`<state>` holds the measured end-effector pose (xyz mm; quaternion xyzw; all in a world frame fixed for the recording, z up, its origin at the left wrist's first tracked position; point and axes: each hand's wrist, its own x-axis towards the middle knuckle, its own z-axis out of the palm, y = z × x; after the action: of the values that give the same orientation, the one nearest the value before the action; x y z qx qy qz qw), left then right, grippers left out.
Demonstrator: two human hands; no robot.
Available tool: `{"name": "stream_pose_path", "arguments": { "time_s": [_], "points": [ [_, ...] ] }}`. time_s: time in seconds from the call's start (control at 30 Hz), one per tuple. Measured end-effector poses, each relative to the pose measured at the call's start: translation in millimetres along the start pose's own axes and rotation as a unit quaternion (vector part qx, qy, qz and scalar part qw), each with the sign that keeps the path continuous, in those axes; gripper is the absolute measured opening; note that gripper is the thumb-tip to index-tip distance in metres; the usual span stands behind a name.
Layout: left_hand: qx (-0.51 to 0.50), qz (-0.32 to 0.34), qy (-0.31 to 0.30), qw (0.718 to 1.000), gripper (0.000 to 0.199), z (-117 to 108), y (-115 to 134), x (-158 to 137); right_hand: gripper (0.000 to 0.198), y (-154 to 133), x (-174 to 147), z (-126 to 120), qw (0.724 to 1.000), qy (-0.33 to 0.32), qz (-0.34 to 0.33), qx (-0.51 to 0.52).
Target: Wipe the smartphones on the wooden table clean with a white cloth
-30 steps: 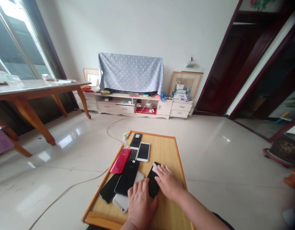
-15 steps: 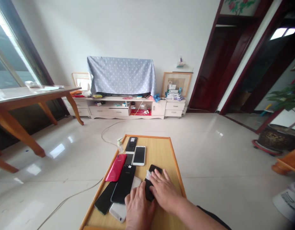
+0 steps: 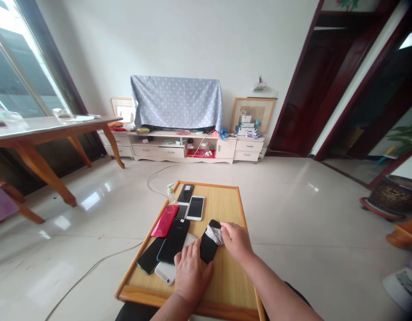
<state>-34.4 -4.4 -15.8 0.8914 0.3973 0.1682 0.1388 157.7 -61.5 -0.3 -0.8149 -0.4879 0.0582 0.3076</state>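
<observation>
A black smartphone (image 3: 208, 250) lies on the wooden tray table, a crumpled white cloth (image 3: 214, 235) across its upper part. My right hand (image 3: 237, 242) has its fingers pinched on the cloth at the phone's right edge. At the phone's lower left corner, my left hand (image 3: 191, 269) grips the edge between forefinger and thumb. Left of the hands, a dark phone (image 3: 175, 240) overlaps a white phone (image 3: 165, 272) and another black phone (image 3: 150, 255). Beyond them lie a red phone (image 3: 165, 220), a white-framed phone (image 3: 195, 208) and a black phone (image 3: 185, 193).
A small pump bottle (image 3: 171, 194) stands at the tray table's (image 3: 222, 196) far left edge. A cable (image 3: 92, 267) runs over the tiled floor. A larger table (image 3: 59, 125) is at left, a low cabinet (image 3: 159, 152) along the wall, and a potted plant (image 3: 393, 196) at right.
My right hand has gone from lying spread over the phone to pinching the cloth at its right edge. More of the cloth shows. The view has shifted slightly; my left hand stays by the phone.
</observation>
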Motion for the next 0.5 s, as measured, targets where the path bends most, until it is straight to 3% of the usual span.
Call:
{"name": "stream_pose_path", "arguments": {
  "time_s": [0.2, 0.4, 0.5],
  "points": [
    [0.025, -0.002, 0.011, 1.0, 0.066, -3.6, 4.9, -6.7, 0.011, -9.7, -9.9, 15.2, 1.0, -0.001, 0.0, 0.004],
    [0.037, -0.013, 0.002, 0.999, 0.066, -4.6, 7.9, -9.7, 0.033, 5.1, -0.7, 22.0, 0.996, -0.021, 0.059, 0.065],
    [0.038, -0.019, -0.005, 0.999, 0.066, -7.2, 10.7, -9.8, 0.034, 15.9, 2.2, 19.8, 0.994, -0.013, 0.078, 0.074]
  ]
}}
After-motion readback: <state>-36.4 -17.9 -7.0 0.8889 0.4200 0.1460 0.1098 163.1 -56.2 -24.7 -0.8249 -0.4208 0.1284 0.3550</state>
